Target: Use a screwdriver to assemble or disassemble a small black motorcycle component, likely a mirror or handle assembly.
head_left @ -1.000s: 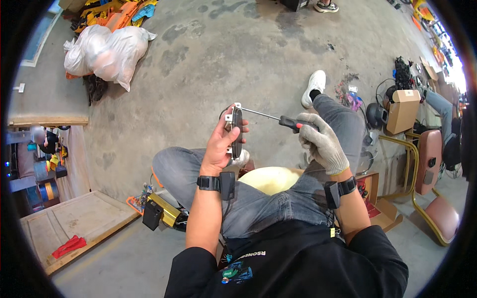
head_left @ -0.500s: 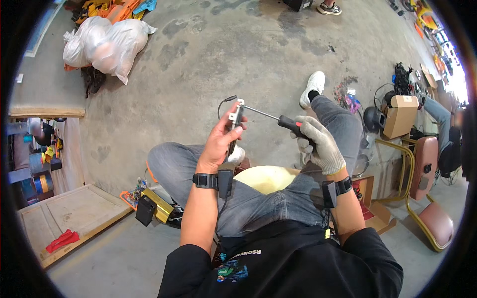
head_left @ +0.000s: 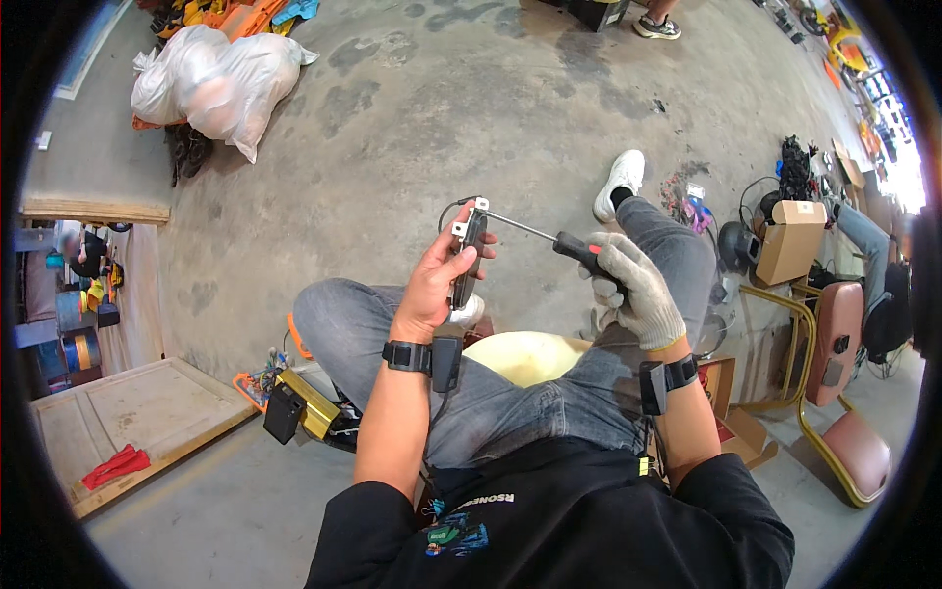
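In my bare left hand [head_left: 432, 280] is a small dark part [head_left: 469, 257] with pale metal brackets at its upper end and a short black cable curling off it. The fingers wrap round it, so some of its body is hidden. My right hand [head_left: 633, 285], in a pale knitted glove, grips a screwdriver [head_left: 579, 250] by its black and red handle. Its thin steel shaft points left and its tip meets the bracket end of the part, or lies right beside it. Both hands are above my spread knees.
Below my hands is a pale yellow seat or tub [head_left: 525, 355]. A gold and black device [head_left: 309, 402] lies by my left knee, near a wooden panel [head_left: 147, 417] with a red cloth [head_left: 116, 466]. At right are a cardboard box [head_left: 790, 240] and a chair [head_left: 834, 344]. White sacks [head_left: 231, 88] lie far left.
The view has shifted slightly. The dark part has turned a little in my left hand, showing more of its face. Both hands keep their grip, and the screwdriver stays at the bracket end.
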Action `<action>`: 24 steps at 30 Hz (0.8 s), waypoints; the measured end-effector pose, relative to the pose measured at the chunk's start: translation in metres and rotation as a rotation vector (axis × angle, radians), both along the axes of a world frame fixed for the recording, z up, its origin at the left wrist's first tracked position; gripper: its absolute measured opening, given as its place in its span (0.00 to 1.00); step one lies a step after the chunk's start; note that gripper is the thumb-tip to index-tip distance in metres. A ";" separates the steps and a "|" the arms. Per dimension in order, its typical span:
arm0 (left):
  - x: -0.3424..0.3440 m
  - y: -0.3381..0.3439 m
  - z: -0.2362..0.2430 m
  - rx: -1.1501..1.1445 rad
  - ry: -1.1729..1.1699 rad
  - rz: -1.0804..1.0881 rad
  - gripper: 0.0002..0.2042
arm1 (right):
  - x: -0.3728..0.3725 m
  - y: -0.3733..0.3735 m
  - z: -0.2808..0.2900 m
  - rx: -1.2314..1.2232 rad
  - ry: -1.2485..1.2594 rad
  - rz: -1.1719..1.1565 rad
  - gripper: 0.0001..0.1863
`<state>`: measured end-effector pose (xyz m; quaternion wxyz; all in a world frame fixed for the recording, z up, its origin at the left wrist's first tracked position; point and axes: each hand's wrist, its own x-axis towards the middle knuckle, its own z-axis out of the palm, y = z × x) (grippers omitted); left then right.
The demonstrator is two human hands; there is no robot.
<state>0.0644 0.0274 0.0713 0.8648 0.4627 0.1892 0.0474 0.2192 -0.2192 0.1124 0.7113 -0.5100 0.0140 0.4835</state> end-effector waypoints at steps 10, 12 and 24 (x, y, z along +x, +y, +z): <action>-0.001 0.002 -0.006 0.035 -0.002 0.011 0.31 | -0.002 -0.002 0.003 -0.072 -0.024 0.031 0.24; -0.002 0.003 -0.009 0.050 -0.021 0.011 0.31 | -0.001 -0.004 0.000 -0.072 0.088 0.043 0.25; 0.000 0.003 -0.009 0.106 0.010 0.005 0.30 | -0.005 0.000 -0.026 -0.132 -0.237 -0.056 0.19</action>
